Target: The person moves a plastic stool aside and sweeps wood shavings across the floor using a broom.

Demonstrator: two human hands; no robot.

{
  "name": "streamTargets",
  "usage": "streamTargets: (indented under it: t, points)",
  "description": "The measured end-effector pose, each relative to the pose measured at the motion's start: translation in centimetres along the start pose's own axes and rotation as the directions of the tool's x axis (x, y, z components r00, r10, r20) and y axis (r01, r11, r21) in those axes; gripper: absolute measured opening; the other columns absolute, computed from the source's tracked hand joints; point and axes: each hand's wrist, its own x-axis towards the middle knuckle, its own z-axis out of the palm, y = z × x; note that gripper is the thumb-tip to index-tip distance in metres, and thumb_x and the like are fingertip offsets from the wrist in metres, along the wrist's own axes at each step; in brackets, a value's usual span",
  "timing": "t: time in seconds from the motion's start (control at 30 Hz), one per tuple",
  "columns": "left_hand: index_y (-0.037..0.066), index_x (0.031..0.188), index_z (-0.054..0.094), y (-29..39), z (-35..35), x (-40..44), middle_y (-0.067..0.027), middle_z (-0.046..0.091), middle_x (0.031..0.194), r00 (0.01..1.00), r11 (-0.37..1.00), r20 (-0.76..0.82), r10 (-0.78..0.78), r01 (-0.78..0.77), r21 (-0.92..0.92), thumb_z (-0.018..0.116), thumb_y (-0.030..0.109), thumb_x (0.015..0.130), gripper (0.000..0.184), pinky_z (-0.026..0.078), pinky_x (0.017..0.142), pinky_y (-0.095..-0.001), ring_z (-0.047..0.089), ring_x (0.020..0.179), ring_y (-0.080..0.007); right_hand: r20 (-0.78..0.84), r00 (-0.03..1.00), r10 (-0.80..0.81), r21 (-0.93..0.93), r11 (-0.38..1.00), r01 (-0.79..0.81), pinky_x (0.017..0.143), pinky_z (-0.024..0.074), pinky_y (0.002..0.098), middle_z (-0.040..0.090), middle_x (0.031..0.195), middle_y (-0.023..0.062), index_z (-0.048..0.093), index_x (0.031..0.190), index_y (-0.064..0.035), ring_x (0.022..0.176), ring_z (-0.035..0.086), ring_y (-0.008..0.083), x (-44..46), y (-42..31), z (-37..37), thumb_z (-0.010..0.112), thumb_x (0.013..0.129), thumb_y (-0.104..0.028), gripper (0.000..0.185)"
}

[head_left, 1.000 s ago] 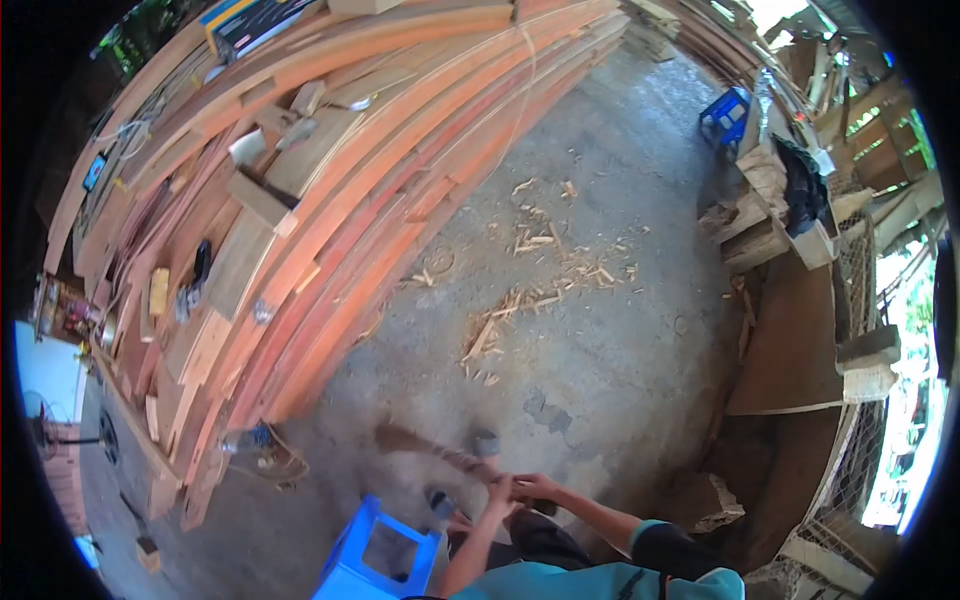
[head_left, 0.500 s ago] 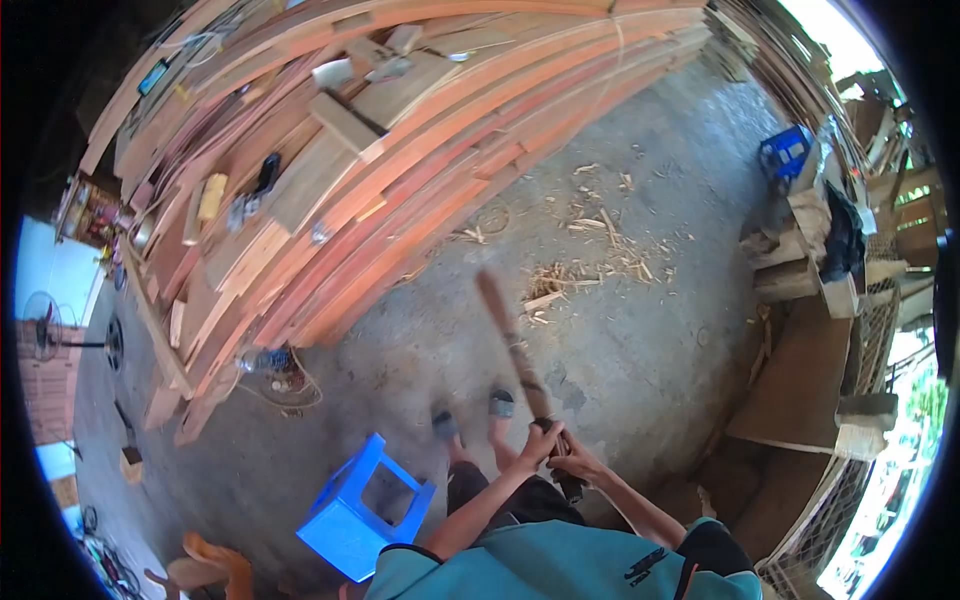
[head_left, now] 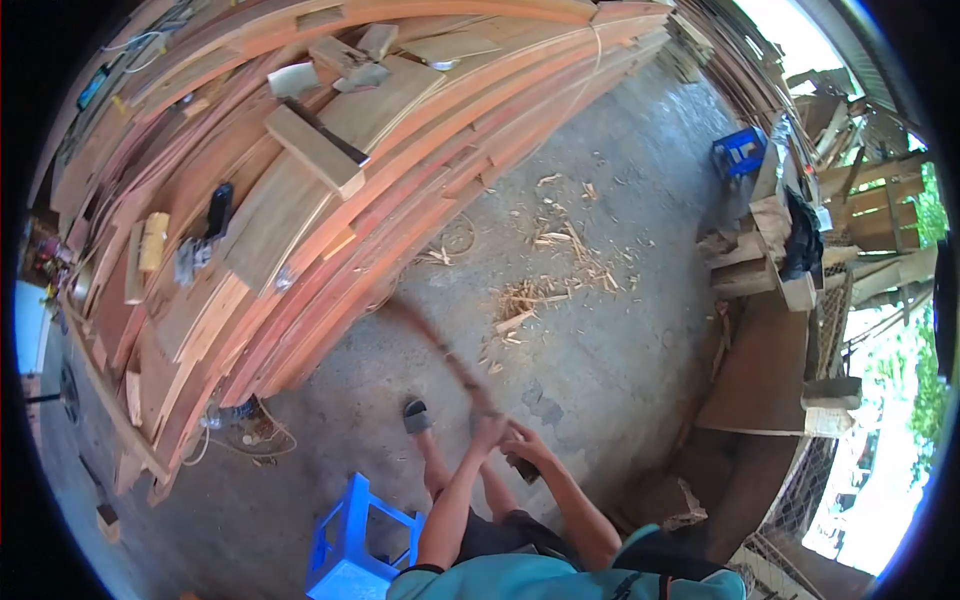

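Note:
A long, slim brown wooden stick [head_left: 445,352], smeared by motion, reaches from my hands up and left toward the stacked boards. My left hand [head_left: 487,433] is closed around its lower part. Just to the right, my right hand [head_left: 530,449] is closed on the near end, where a short dark piece [head_left: 522,468] shows below the fingers. Both hands are in front of my legs, above the concrete floor. The stick's far tip is blurred near the edge of the board pile.
A large stack of reddish boards [head_left: 400,235] fills the left and top. A blue plastic stool [head_left: 345,545] stands lower left. Wood chips [head_left: 540,295] lie on the floor ahead. To the right are a blue crate [head_left: 738,153], brown panels [head_left: 757,365] and wire mesh.
The stick has swung left, and both hands have moved left with it. The view has shifted, and my feet have stepped. Both hands remain on the stick.

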Motion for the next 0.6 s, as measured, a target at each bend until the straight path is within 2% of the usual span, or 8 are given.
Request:
streamTargets:
  t: [0.07,0.1,0.2,0.23,0.4,0.47,0.53,0.6]
  points:
    - [-0.002,0.091,0.043,11.3,1.6,-0.9,-0.0136,0.054,0.079,0.965,0.995,0.262,-0.025,0.000,0.098,0.050,0.028,0.069,0.038,0.042,0.059,-0.0336,0.054,0.067,-0.0228,-0.287,0.945,-0.155,0.017,0.986,0.166,0.043,0.0433,0.0254,0.053,0.068,0.0061,0.034,0.116,-0.0113,0.051,0.051,0.0122,1.7,-0.8,0.0,0.055,0.063,-0.006,0.057]
    - [-0.004,0.093,0.040,13.6,2.9,0.1,-0.0176,0.053,0.082,0.979,0.995,0.202,0.009,-0.029,0.099,0.053,0.030,0.067,0.045,0.042,0.061,-0.0346,0.054,0.071,-0.0267,-0.427,0.878,-0.216,0.016,0.969,0.246,0.042,0.0433,0.0258,0.052,0.068,0.0065,0.031,0.118,-0.0119,0.050,0.051,0.0124,2.2,-1.0,0.1,0.055,0.063,-0.005,0.060]
    - [-0.008,0.098,0.032,19.3,7.3,0.6,-0.0255,0.051,0.086,0.986,0.955,0.164,-0.031,-0.019,0.296,0.057,0.034,0.063,0.059,0.042,0.065,-0.0365,0.053,0.077,-0.0343,-0.392,0.909,-0.144,0.406,0.859,0.311,0.041,0.0429,0.0270,0.052,0.068,0.0081,0.021,0.122,-0.0126,0.047,0.050,0.0141,1.0,-3.8,-3.3,0.053,0.065,-0.003,0.066]
    - [-0.009,0.099,0.030,20.4,8.8,0.2,-0.0274,0.050,0.086,0.985,0.923,0.158,-0.069,0.003,0.386,0.058,0.035,0.062,0.063,0.042,0.066,-0.0369,0.052,0.079,-0.0361,-0.374,0.918,-0.130,0.341,0.901,0.266,0.040,0.0429,0.0278,0.052,0.068,0.0094,0.013,0.125,-0.0133,0.047,0.051,0.0157,-0.1,-3.7,-4.9,0.051,0.066,-0.001,0.071]
    - [-0.010,0.098,0.028,14.6,11.7,-3.9,-0.0270,0.051,0.083,0.989,0.992,-0.132,0.073,-0.058,0.116,0.057,0.034,0.062,0.063,0.042,0.067,-0.0347,0.052,0.079,-0.0351,-0.172,0.980,-0.100,0.132,0.983,0.124,0.041,0.0446,0.0278,0.052,0.072,0.0076,0.018,0.124,-0.0119,0.051,0.052,0.0148,-4.8,-2.2,-7.9,0.056,0.064,-0.002,0.072]
    - [-0.009,0.091,0.034,15.3,9.6,-6.1,-0.0156,0.051,0.073,0.979,0.997,-0.192,0.073,-0.064,0.053,0.056,0.025,0.064,0.049,0.043,0.057,-0.0320,0.053,0.065,-0.0231,-0.084,0.995,-0.054,0.068,0.996,0.060,0.048,0.0451,0.0258,0.053,0.074,0.0078,0.025,0.122,-0.0089,0.058,0.053,0.0131,-5.0,-1.9,-7.2,0.060,0.062,-0.004,0.070]
    - [-0.009,0.089,0.037,10.6,7.8,-3.5,-0.0205,0.054,0.075,0.938,0.991,-0.334,-0.091,0.053,-0.121,0.053,0.026,0.064,0.046,0.043,0.061,-0.0340,0.055,0.071,-0.0258,-0.011,0.958,-0.286,-0.098,0.954,0.283,0.044,0.0436,0.0252,0.052,0.070,0.0050,0.034,0.118,-0.0105,0.050,0.051,0.0135,-1.0,-0.2,-6.7,0.058,0.061,-0.003,0.062]
    - [-0.010,0.088,0.039,11.6,5.3,-0.9,-0.0189,0.055,0.073,0.880,0.984,-0.441,-0.174,0.138,-0.114,0.052,0.024,0.064,0.044,0.043,0.059,-0.0341,0.055,0.069,-0.0253,0.096,0.994,-0.055,0.045,0.998,0.051,0.045,0.0429,0.0244,0.052,0.070,0.0046,0.035,0.118,-0.0098,0.050,0.050,0.0130,2.1,-4.7,-5.8,0.058,0.061,-0.003,0.061]
